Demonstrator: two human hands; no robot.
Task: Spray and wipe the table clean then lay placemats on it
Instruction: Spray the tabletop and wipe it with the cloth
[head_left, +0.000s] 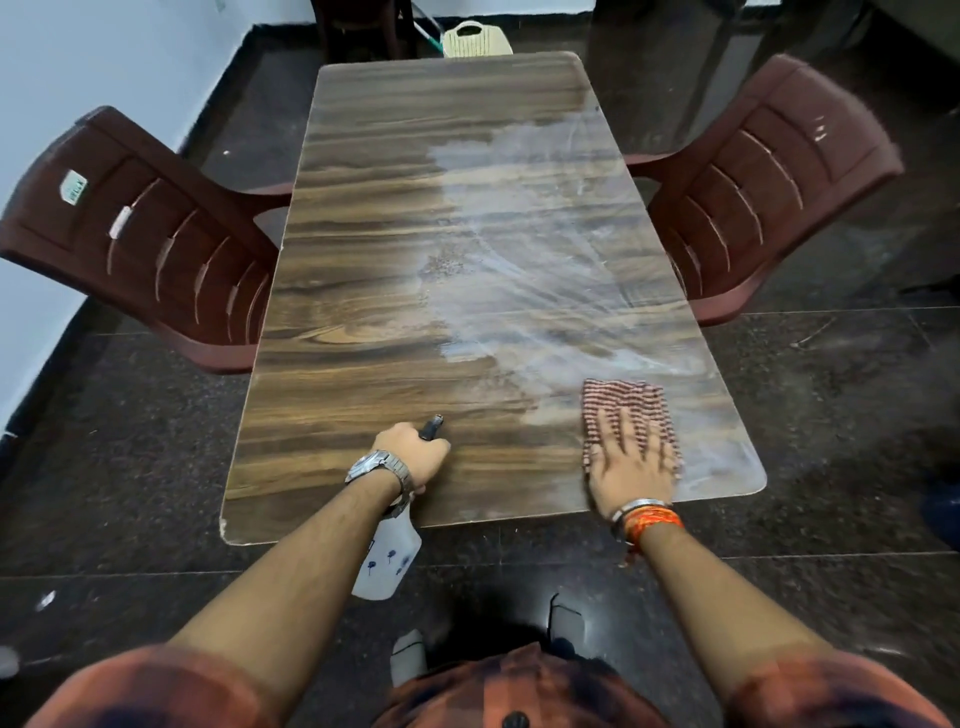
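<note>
While a person's left hand (415, 452) grips a spray bottle (387, 564) at the near edge of a wooden table (389, 322), the right hand (631, 467) presses a checked cloth (626, 405) flat near the table's near right corner.
The left fingers curl round the bottle's trigger head, with the dark nozzle over the tabletop and the translucent body hanging below the table's edge. The right hand's fingers lie straight and spread on the cloth, which reaches past the fingertips. A whitish wet smear (545, 270) covers the tabletop's right half. A brown plastic chair stands at the left side (140, 234) and another at the right (763, 176). The floor (130, 467) is dark and speckled, and a cream basket (475, 40) sits beyond the far end.
</note>
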